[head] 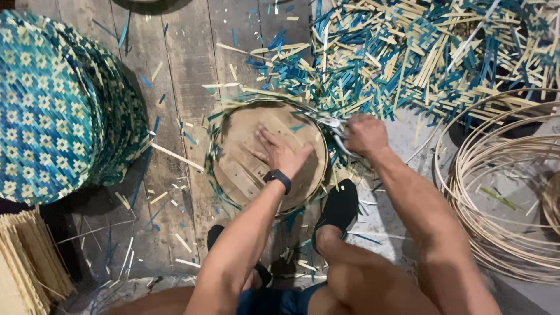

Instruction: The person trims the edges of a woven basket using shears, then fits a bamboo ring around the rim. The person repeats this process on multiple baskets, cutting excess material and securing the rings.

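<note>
Hands [282,153] inside disc [245,169] rim

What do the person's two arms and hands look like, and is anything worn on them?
Both arms are bare to above the elbow, with no sleeves in view. The left hand has no glove or ring that I can see, but a black band with a black rectangular face, like a watch, sits on its wrist. The right hand is bare too, and its wrist carries nothing.

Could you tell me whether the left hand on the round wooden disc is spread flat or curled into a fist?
Spread flat: the left hand lies palm-down on the round wooden disc, its fingers splayed.
</note>
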